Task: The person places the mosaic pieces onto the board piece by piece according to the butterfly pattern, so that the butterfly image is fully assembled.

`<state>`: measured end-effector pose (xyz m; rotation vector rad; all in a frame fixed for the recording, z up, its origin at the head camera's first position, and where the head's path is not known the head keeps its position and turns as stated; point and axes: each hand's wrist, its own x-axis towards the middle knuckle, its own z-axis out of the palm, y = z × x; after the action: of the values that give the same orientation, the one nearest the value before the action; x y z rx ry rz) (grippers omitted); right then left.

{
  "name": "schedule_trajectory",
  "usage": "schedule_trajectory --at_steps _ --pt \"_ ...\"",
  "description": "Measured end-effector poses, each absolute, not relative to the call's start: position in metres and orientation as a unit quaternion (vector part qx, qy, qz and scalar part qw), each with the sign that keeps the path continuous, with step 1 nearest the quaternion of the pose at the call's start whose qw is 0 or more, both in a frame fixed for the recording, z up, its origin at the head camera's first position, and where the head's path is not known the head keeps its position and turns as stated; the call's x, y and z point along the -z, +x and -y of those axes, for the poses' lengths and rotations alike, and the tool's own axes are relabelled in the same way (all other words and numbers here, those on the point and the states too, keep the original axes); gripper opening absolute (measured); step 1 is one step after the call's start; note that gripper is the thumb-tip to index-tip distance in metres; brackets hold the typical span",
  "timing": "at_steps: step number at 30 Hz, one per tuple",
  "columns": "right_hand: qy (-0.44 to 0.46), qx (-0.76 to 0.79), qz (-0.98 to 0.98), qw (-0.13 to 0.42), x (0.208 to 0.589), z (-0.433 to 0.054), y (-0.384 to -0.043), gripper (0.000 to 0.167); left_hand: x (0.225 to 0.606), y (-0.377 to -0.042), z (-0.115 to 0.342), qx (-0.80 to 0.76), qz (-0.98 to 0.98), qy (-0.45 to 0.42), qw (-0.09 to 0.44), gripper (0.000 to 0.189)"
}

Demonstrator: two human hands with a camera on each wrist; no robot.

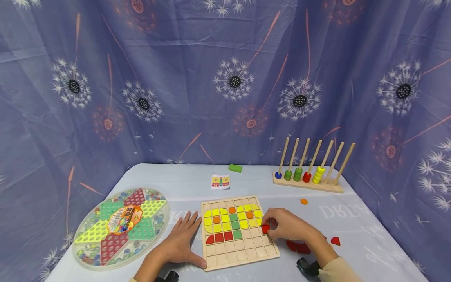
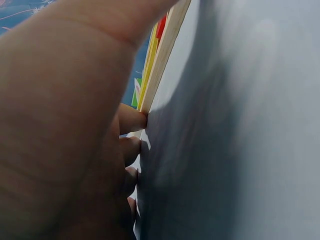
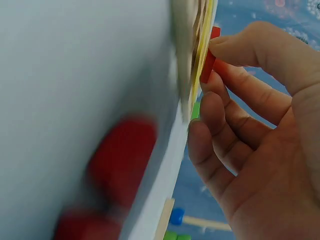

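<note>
A wooden grid board (image 1: 243,250) lies on the table in the head view. Yellow tiles (image 1: 208,220), orange discs, a column of green squares (image 1: 237,234) and a row of red tiles (image 1: 219,237) sit in its cells. Between thumb and fingers, my right hand (image 1: 287,225) pinches a red tile (image 3: 210,60) at the board's right edge. My left hand (image 1: 181,241) is spread flat on the table at the left side, its thumb touching the board's near left corner. In the left wrist view, the left hand's fingers (image 2: 131,120) lie along the board's edge.
Loose red tiles (image 1: 302,248) lie beneath the right forearm, another (image 1: 335,241) beyond it. Behind are a butterfly picture card (image 1: 215,185), a green block (image 1: 235,168) and a peg stand with coloured beads (image 1: 310,185). A round marble board (image 1: 114,246) lies left; an orange disc (image 1: 303,201) right.
</note>
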<state>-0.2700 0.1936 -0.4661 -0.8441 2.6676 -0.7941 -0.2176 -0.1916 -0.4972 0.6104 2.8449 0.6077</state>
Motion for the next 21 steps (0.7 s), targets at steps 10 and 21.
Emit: schedule_trajectory --at_steps 10,21 --pt "-0.342 0.264 -0.895 0.112 0.46 -0.151 -0.271 0.025 0.495 -0.216 0.194 -0.205 -0.953 0.203 0.087 0.137" --pt "-0.38 0.218 -0.894 0.097 0.46 -0.133 -0.267 0.019 0.496 -0.217 0.192 -0.21 -0.952 0.207 0.085 0.137"
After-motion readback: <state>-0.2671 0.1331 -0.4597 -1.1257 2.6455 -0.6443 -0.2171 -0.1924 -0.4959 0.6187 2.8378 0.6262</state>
